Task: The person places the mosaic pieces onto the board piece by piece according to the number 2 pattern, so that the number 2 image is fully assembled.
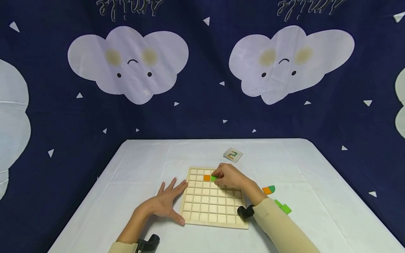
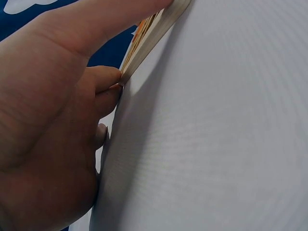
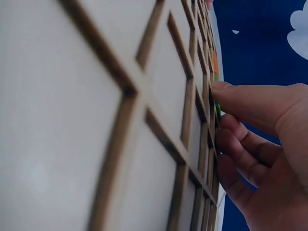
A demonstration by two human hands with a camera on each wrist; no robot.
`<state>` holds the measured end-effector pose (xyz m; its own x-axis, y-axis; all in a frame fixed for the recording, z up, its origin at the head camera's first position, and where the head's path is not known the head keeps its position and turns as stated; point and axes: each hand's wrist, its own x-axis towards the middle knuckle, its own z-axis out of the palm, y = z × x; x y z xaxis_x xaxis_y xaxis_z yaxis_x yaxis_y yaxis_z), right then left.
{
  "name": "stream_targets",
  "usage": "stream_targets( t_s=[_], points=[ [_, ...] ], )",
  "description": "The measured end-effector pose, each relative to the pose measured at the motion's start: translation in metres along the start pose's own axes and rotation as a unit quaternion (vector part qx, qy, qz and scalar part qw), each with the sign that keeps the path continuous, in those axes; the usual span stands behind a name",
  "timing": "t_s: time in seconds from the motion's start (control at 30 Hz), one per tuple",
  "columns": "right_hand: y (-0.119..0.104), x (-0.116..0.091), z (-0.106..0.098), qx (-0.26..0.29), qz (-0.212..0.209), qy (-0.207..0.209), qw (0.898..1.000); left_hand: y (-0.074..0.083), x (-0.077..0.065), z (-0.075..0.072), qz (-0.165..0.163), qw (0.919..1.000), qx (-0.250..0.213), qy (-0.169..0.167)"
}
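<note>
A wooden grid board [image 1: 205, 199] lies on the white table. One orange square tile [image 1: 207, 177] sits in a cell of its second row from the far side. Just right of it, my right hand [image 1: 230, 175] pinches a green tile [image 1: 213, 178] at the board; the right wrist view shows thumb and fingertips on it, though its full outline is hidden. My left hand [image 1: 164, 202] is spread at the board's left side, thumb near the front corner and fingertips at the edge. In the left wrist view, the board's side [image 2: 156, 41] meets those fingers.
Right of the board, beneath and beside the right forearm, lie an orange tile [image 1: 266, 190], a dark green rounded tile [image 1: 271, 189] and light green tiles [image 1: 286, 209]. A small printed pattern card [image 1: 233, 155] lies beyond the board. Dark blue cloth with clouds hangs behind the table.
</note>
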<state>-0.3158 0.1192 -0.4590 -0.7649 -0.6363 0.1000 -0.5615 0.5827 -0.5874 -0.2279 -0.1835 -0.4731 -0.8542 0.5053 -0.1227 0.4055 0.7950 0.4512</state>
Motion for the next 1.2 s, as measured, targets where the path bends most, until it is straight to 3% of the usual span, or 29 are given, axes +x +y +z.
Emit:
stream_targets(
  t_s=[0.53, 0.9, 1.2],
  points=[
    [0.009, -0.026, -0.025, -0.051, 0.033, 0.036, 0.998, 0.002, -0.003, -0.005, 0.009, 0.9999, -0.008, 0.002],
    [0.029, -0.053, -0.041, -0.048, 0.058, 0.069, 0.995, 0.002, -0.001, -0.006, 0.011, 0.9999, -0.005, 0.001],
    [0.036, -0.074, -0.048, -0.073, 0.102, 0.077, 0.989, 0.002, -0.002, -0.005, 0.009, 0.9998, -0.017, 0.0]
  ],
)
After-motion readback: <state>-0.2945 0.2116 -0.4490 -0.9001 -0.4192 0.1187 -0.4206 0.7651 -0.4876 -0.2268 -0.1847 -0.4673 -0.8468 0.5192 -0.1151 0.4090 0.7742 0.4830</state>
